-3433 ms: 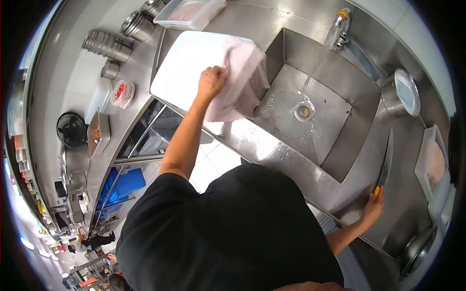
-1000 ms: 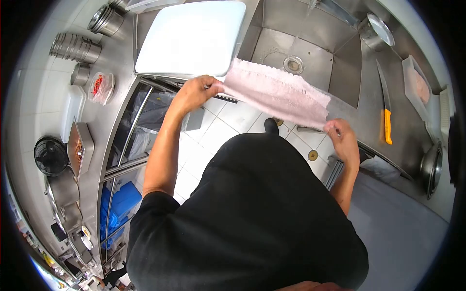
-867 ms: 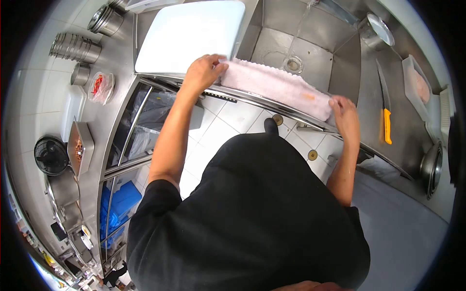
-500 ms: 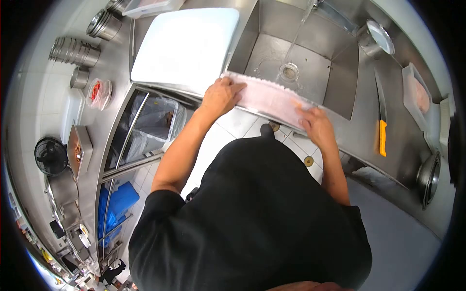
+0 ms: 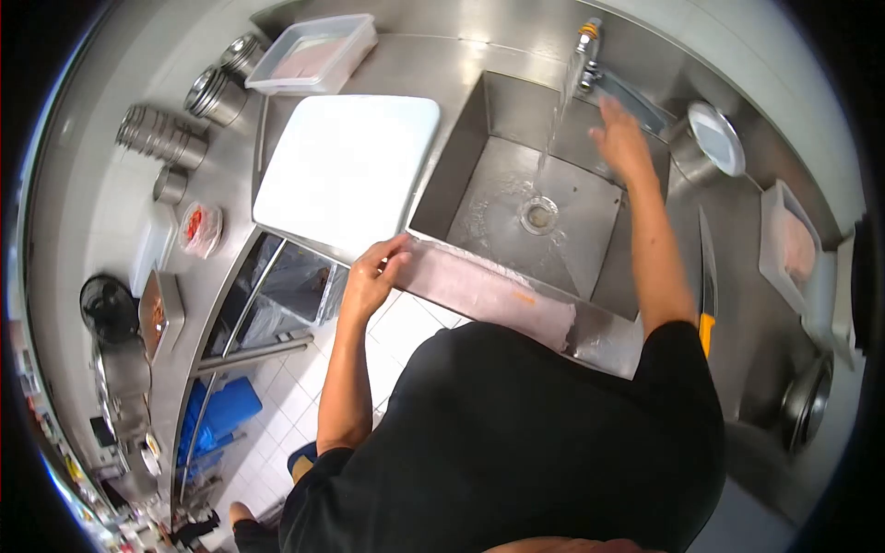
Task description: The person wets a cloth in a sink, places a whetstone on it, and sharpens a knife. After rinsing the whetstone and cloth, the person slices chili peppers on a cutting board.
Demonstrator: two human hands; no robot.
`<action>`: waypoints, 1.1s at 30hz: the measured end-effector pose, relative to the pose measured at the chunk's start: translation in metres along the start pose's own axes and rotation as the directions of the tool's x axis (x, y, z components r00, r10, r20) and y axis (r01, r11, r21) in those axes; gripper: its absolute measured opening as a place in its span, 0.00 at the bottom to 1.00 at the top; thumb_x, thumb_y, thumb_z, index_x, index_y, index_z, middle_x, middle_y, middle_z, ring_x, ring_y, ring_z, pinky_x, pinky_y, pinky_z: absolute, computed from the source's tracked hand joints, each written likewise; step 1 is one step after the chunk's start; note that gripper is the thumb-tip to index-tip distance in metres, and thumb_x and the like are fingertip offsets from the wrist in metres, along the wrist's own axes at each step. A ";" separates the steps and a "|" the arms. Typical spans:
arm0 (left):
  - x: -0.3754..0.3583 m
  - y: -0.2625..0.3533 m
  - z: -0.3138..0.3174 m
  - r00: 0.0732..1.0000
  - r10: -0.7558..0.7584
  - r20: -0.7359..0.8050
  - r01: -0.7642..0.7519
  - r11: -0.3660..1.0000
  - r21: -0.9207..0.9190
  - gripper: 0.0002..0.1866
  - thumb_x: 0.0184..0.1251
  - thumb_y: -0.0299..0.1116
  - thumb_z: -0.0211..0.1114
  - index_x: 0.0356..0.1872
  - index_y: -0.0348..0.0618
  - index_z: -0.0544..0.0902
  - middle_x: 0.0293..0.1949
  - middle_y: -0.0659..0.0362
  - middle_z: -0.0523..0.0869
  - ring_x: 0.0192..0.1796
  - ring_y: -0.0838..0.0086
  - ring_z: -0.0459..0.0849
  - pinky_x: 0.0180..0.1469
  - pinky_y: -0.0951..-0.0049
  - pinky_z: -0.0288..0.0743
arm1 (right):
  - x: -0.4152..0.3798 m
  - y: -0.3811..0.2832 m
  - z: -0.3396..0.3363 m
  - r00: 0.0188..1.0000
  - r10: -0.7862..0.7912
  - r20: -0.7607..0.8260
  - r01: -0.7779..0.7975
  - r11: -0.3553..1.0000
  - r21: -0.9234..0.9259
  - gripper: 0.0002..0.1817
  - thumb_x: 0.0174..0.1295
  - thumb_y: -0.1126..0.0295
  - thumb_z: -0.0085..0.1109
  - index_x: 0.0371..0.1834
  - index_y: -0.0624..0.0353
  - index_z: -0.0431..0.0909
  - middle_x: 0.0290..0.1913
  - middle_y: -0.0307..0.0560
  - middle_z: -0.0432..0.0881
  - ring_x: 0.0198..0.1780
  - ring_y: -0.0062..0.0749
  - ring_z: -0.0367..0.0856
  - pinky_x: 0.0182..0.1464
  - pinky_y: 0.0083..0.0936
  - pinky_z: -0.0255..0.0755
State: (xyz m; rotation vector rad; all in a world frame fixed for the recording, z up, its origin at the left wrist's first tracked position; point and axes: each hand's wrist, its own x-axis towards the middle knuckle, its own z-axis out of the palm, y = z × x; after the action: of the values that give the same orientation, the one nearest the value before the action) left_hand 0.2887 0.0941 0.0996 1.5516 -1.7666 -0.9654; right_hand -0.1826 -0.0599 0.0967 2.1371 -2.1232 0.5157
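A pale pink cloth, folded into a long strip, lies along the front rim of the steel sink. At its left end, my left hand is closed with thumb and fingertips on the cloth's corner. My right hand is off the cloth and stretches over the sink's far right side, fingers apart and holding nothing. Close beyond it is the tap, from which water runs down towards the drain.
Left of the sink lies a white cutting board; behind it stands a plastic tub. A yellow-handled knife and another tub are on the right counter. A metal pot stands at the sink's back right corner.
My right hand has let go of the cloth's right end and moved forward towards the tap. My left hand stays at the left end. The view has tilted up, showing the tap.
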 end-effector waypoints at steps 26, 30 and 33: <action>0.083 -0.035 0.039 0.983 0.016 -0.181 0.122 0.682 0.721 0.32 0.80 0.51 0.48 0.81 0.57 0.57 0.82 0.46 0.51 0.83 0.48 0.46 0.78 0.31 0.39 | -0.368 0.104 -0.108 0.612 0.781 0.128 -0.770 0.625 -0.128 0.33 0.72 0.51 0.55 0.78 0.48 0.66 0.66 0.66 0.75 0.68 0.58 0.73 0.66 0.44 0.69; 0.073 -0.042 0.032 0.984 0.040 -0.171 0.098 0.683 0.724 0.32 0.80 0.51 0.48 0.81 0.58 0.58 0.82 0.46 0.52 0.83 0.48 0.47 0.77 0.30 0.39 | -0.394 0.125 -0.086 0.766 0.635 0.098 -0.638 0.770 -0.004 0.32 0.71 0.58 0.57 0.78 0.49 0.66 0.58 0.64 0.82 0.61 0.60 0.79 0.60 0.43 0.73; 0.068 -0.042 0.029 0.987 0.049 -0.154 0.079 0.688 0.722 0.32 0.80 0.52 0.48 0.80 0.59 0.59 0.82 0.47 0.52 0.83 0.48 0.47 0.77 0.30 0.39 | -0.389 0.114 -0.097 0.726 0.676 0.127 -0.651 0.735 -0.190 0.33 0.69 0.61 0.57 0.78 0.50 0.66 0.60 0.62 0.82 0.61 0.58 0.79 0.60 0.43 0.73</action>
State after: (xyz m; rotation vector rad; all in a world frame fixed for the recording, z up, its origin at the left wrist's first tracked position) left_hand 0.2784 0.0286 0.0466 2.0361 -2.1470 -0.0747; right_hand -0.3036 0.3364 0.0534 1.3285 -2.9282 0.1929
